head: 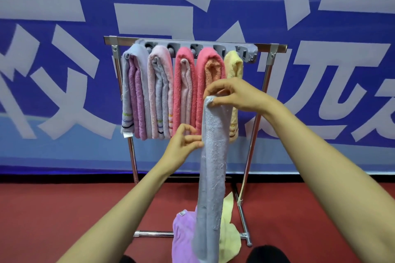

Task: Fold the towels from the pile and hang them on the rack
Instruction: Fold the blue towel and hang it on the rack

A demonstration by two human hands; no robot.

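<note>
1. The right hand [232, 94] has its fingers [215, 89] pinched closed on the top end of a grey towel [212, 168], holding it up in front of the rack.
2. The left hand [183, 145] is lower down, with its fingertips closed on the left edge of the same grey towel, a little below the top.
3. The grey towel hangs straight down from the right hand as a long, narrow strip, folded lengthwise; its lower end reaches down to the pile at the bottom of the view.
4. The pile on the floor holds a purple towel [183, 237] to the left of the hanging strip and a pale yellow towel [229, 235] to the right, both lying loose and crumpled.
5. Behind the hands stands the rack [132, 156], a metal frame with a top bar and a grey strip of hooks [249, 50] along it.
6. Five folded bundles hang side by side on the rack: a grey-and-purple bundle [134, 92] at the left, then a pale pink bundle [160, 89], a coral pink towel [184, 89], a second coral towel [208, 66] with an orange inner layer, and a yellow towel [234, 64] at the right, partly hidden by the right hand.
7. The rack's feet rest on a red floor [64, 209].
8. A blue banner [64, 70] with large white characters covers the wall behind.
</note>
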